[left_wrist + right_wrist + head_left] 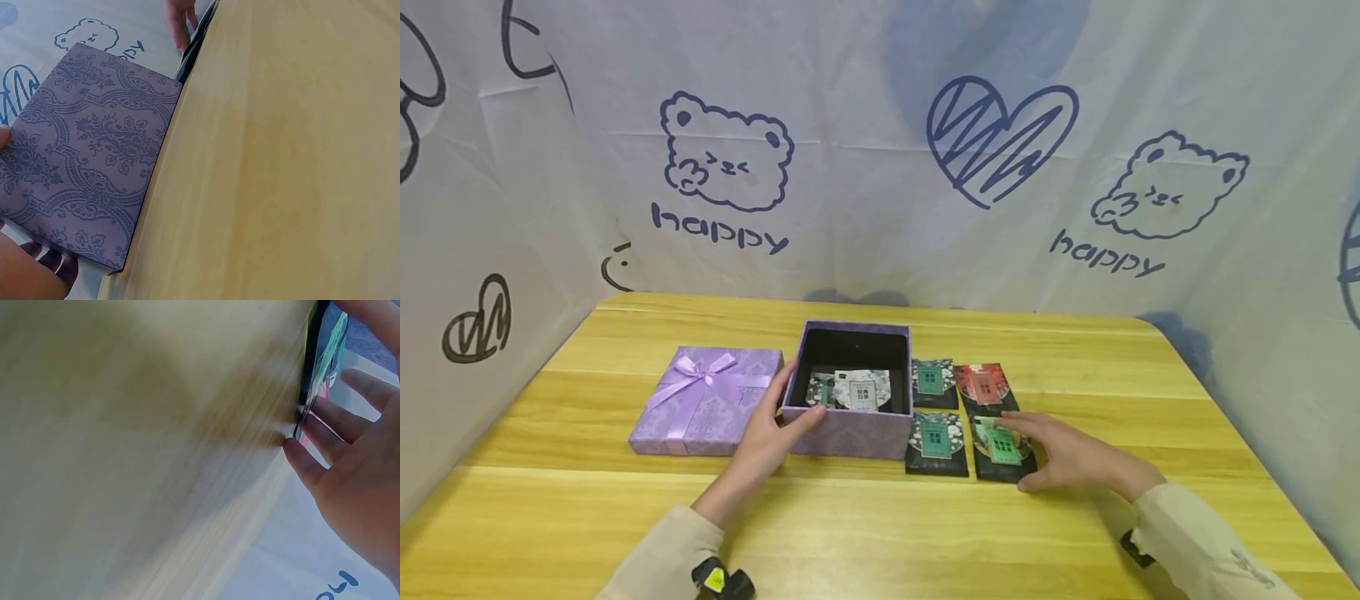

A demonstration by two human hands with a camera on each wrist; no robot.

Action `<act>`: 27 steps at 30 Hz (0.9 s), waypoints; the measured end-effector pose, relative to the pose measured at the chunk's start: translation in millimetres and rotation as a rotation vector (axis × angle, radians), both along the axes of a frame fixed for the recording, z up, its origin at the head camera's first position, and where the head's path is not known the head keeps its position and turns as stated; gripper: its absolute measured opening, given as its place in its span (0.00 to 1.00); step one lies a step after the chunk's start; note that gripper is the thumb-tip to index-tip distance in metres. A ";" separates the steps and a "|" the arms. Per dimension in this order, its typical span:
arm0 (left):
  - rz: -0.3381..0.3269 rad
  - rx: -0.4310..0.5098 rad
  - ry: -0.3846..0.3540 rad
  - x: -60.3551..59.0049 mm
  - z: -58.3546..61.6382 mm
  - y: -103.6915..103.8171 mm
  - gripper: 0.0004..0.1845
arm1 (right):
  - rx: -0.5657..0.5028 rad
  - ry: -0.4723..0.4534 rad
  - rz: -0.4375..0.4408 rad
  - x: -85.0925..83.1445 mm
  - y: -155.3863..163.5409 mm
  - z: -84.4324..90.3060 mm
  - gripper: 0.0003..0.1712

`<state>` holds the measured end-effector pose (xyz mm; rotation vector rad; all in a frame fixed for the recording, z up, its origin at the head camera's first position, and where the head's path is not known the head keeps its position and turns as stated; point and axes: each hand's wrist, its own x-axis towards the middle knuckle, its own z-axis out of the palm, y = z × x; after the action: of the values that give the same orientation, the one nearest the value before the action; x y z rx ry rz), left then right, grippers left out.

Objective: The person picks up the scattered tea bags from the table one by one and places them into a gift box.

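While left hand (769, 435) grips box (865, 436), right hand (1067, 452) loosely spread, green packet (998, 448) lengthwise front-to-back

White cloth (850, 50) hangs as wall at the back and on the L & R sides, w/ soft folds and some thin creases. On the back part are dark-blue line drawings: a bear (727, 158) on the L, a heart (1000, 142) w/ zigzag filling, right of ctr., and a 2nd bear (1172, 192), tilted, on the R. Under each bear is written "happy". Above the heart is a big pale-blue patch (985, 37). The L side has black outlines, incl. a small heart (477, 321). The worktop (925, 542) is yellowish, wood-look, w/ grain approx. L to R; its far R corner is rounded. Light is soft, w/ pale shine on the near part.
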<state>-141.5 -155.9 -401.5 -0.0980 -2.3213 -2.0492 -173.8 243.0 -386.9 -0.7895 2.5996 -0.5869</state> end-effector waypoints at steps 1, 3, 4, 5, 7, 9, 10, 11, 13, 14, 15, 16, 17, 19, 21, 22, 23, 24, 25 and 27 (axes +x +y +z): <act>0.000 0.003 -0.001 0.0 -0.2 0.0 0.43 | 0.000 0.006 -0.003 0.4 0.1 0.3 0.50; -0.003 0.008 -0.003 0.0 -0.2 0.0 0.44 | -0.011 0.015 -0.012 0.9 0.5 0.9 0.49; -0.003 0.009 -0.004 0.0 -0.1 0.0 0.44 | -0.017 0.021 -0.017 0.9 0.7 1.1 0.49; -0.003 0.009 -0.004 0.1 -0.1 -0.1 0.44 | -0.025 0.025 -0.022 0.9 1.1 1.2 0.49; -0.004 0.011 -0.005 0.2 -0.1 -0.2 0.44 | -0.038 0.035 -0.034 0.6 1.3 1.6 0.49; -0.004 0.010 -0.004 0.0 -0.1 -0.3 0.43 | -0.048 0.045 -0.042 -0.1 1.2 1.7 0.49; -0.005 0.010 -0.003 -0.1 -0.1 -0.3 0.43 | -0.050 0.049 -0.046 -0.4 1.0 1.9 0.49; -0.005 0.010 -0.002 -0.2 -0.1 -0.3 0.43 | -0.051 0.055 -0.050 -0.8 0.7 1.6 0.49; -0.005 0.007 -0.001 -0.3 -0.2 -0.3 0.43 | -0.057 0.068 -0.047 -1.6 0.1 1.4 0.49; -0.005 0.006 -0.001 -0.3 -0.2 -0.3 0.43 | -0.063 0.076 -0.042 -2.0 -0.2 0.9 0.49; -0.006 0.005 -0.001 -0.3 -0.3 -0.4 0.43 | -0.065 0.086 -0.039 -2.4 -0.5 0.4 0.49; -0.006 0.005 0.000 -0.3 -0.3 -0.4 0.43 | -0.069 0.096 -0.035 -2.8 -0.9 0.1 0.48; -0.007 0.004 0.001 -0.3 -0.3 -0.4 0.43 | -0.073 0.108 -0.030 -3.2 -1.2 -0.4 0.48; -0.005 0.001 0.000 -0.4 -0.2 -0.5 0.43 | -0.081 0.125 -0.022 -3.9 -1.9 -0.7 0.48; -0.003 0.000 -0.004 -0.3 -0.1 -0.6 0.43 | -0.085 0.135 -0.024 -4.3 -3.0 -0.5 0.47; -0.003 0.000 -0.006 -0.3 0.0 -0.6 0.43 | -0.086 0.138 -0.024 -4.6 -3.4 -0.5 0.47; -0.002 0.000 -0.010 -0.2 0.0 -0.6 0.44 | -0.086 0.141 -0.026 -4.7 -4.0 -0.3 0.47; 0.000 -0.002 -0.013 -0.2 0.1 -0.6 0.44 | -0.084 0.144 -0.028 -4.9 -4.6 -0.1 0.47; -0.001 -0.001 -0.016 -0.1 0.1 -0.6 0.44 | -0.082 0.147 -0.033 -5.0 -5.3 0.2 0.47; -0.001 -0.001 -0.019 -0.2 -0.1 -0.7 0.44 | -0.080 0.157 -0.035 -5.7 -6.7 0.5 0.47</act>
<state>-141.7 -156.6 -401.7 -0.0799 -2.3334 -2.0589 -179.5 236.3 -386.4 -0.8479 2.7529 -0.6672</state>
